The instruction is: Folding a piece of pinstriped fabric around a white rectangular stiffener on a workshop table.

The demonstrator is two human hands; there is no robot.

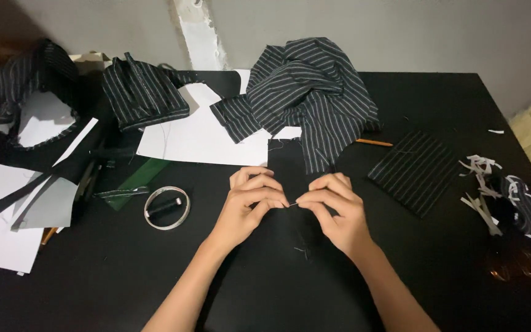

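The left hand [250, 200] and right hand [333, 206] meet at the middle of the black surface [124, 276], fingertips almost touching. Between them is a very thin needle or pin [292, 204]; it is too small to tell which, w/ maybe a thread on it. The fingers of both hands are narrow, pinched on this thin thing, thumb against forefinger. Under the hands lies a plain black fabric piece [287, 163], flat, its top edge going under the big striped cloth heap [314, 92].

Left of the hands, near but apart, is a round tape roll [167, 208] w/ a dark spool inside the ring. Further left are white paper sheets [204, 132] and a green strip [136, 178]. A folded striped piece [145, 92] sits at the back left. On the right, a flat striped patch [416, 172] lies alone, and an orange pencil [374, 142] is just beside the heap. Far right there are white paper scraps [480, 184].

What can go wrong, in my judgement: the thin thing is dark on black surface & black fabric, so if the pinch slips it drops and is hard to find. Also the point is close to the fingertips, so a prick is possible. Loose black threads near the wrists may tangle.
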